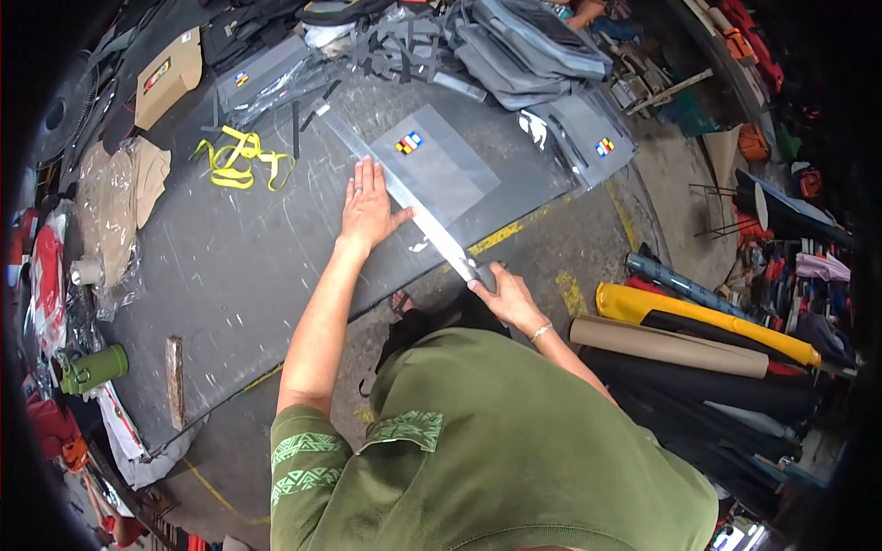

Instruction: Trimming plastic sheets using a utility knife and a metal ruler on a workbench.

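Nearest is the person's olive-green shirt (496,441), soft knit with a paler zigzag pattern on the sleeve. Just beyond it the right hand (503,292) curls its fingers closed around the near end of a long, flat metal straightedge (413,207), which runs diagonally away to the far left across the work surface. The left hand (367,209) lies palm down with fingers spread and flat, pressing on the straightedge about midway along it, a ring on one finger.

Under the far part of the straightedge lies a grey rectangular fabric panel (441,170), smooth and slightly glossy, with a small multicoloured patch near its far-left corner. It rests on a dark, scratched cutting board (239,266), dull and scuffed all over.

To the right, on the concrete floor, lie rolls of material (698,331): one yellow and shiny, one tan like cardboard, others black.

On the near left of the board stands a green cylindrical mug (96,367), with a narrow rusty bar (175,381) beside it. Farther off, a tangle of yellow webbing strap (241,158) lies on the board, and beyond it a heap of grey bags and panels (514,46) wrapped in clear crinkled plastic.
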Available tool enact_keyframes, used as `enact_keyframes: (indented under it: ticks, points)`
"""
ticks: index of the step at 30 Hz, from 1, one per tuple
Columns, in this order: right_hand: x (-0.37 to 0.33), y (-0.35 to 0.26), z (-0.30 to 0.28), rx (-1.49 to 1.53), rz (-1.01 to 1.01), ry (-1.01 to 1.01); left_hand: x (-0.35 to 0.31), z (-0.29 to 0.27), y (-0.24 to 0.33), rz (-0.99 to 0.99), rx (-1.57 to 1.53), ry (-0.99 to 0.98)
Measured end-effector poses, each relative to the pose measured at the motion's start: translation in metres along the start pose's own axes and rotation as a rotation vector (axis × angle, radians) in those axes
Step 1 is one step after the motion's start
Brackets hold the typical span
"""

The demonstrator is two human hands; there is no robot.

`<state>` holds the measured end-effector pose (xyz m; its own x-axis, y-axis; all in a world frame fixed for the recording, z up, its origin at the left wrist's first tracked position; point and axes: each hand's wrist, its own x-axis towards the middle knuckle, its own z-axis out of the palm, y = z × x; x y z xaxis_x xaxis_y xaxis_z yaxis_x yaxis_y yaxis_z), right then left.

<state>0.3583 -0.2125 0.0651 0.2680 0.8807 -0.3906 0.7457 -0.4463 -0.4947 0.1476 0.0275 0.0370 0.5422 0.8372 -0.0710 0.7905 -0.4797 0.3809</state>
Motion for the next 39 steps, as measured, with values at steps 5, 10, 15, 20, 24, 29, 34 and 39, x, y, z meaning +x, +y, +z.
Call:
enact_keyframes:
  ticks: [5, 10, 15, 20, 24, 29, 34, 39]
  points:
    - [0.002, 0.013, 0.005, 0.229, 0.09, 0.086, -0.01, -0.006, 0.011, -0.016, -0.084, 0.079]
    - [-0.01, 0.056, -0.036, 0.189, -0.122, 0.344, -0.045, -0.006, 0.022, -0.052, -0.199, 0.102]
    - [-0.019, 0.11, -0.054, 0.049, -0.054, 0.391, -0.029, -0.028, 0.012, 0.044, -0.116, 0.123]
    - [-0.011, 0.11, -0.061, -0.042, 0.143, 0.297, -0.005, -0.024, -0.018, 0.263, 0.015, 0.07]
    - [-0.017, 0.103, -0.066, 0.012, 0.166, 0.418, -0.021, -0.018, 0.01, 0.113, 0.138, 0.118]
    - [-0.011, 0.119, -0.049, 0.26, 0.062, 0.38, -0.04, -0.004, 0.045, 0.101, 0.04, 0.192]
    - [-0.015, 0.093, -0.034, 0.525, 0.002, 0.348, -0.036, -0.006, 0.016, 0.018, -0.029, 0.304]
    - [-0.013, 0.084, -0.018, 0.529, 0.105, 0.348, -0.038, 0.008, 0.003, -0.053, -0.03, 0.321]
